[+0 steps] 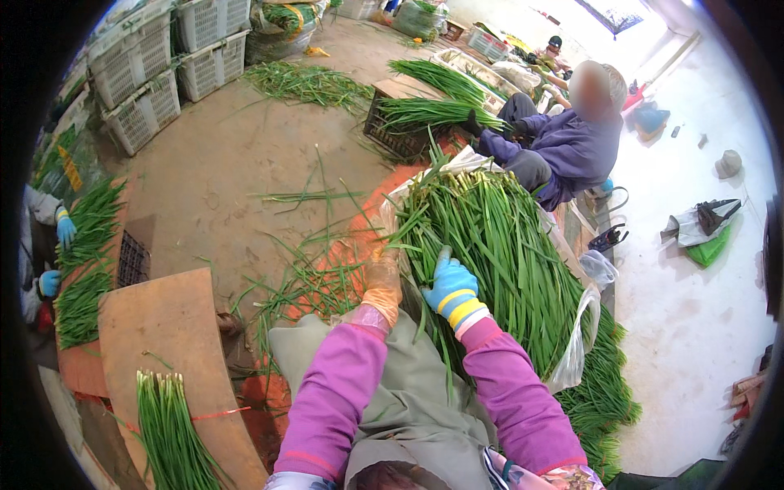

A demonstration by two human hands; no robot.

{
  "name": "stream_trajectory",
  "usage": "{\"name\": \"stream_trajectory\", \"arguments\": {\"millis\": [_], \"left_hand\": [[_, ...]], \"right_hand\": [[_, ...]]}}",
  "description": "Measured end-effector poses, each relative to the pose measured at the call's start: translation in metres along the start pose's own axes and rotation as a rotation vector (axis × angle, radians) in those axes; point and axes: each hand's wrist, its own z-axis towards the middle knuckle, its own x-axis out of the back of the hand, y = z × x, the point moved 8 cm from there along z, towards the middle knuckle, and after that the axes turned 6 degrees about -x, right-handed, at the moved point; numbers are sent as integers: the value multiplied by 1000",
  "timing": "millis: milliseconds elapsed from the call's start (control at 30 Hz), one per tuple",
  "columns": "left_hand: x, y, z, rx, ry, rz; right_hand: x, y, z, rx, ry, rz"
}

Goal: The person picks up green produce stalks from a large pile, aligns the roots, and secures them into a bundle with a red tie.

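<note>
My left hand [381, 278], in an orange rubber glove, is closed at the near left edge of a big heap of garlic chives [496, 245]. Thin leaves [407, 245] run from the heap to its fingertips. My right hand [452, 288] wears a blue knit glove with yellow bands. It rests against the heap's near side, thumb upward and fingers curled; whether leaves are inside them is hidden. The heap lies in an opened white plastic bag [579, 343], mostly with pale stem ends at the far side.
A tied chive bundle [168, 422] lies on a board [165, 318] at left. Loose leaves [306, 288] litter the floor. A co-worker in purple [551, 147] sits ahead beside a chive-topped crate [392, 125]. Another person's gloved hand [65, 229] shows at far left. White crates [144, 110] are stacked behind.
</note>
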Motion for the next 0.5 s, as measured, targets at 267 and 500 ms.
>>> {"name": "stream_trajectory", "arguments": {"millis": [267, 500], "left_hand": [[-17, 17, -16, -41, -89, -103], [-12, 13, -8, -22, -135, -170]], "right_hand": [[-9, -9, 6, -175, -25, 106], [-16, 17, 26, -43, -77, 617]]}}
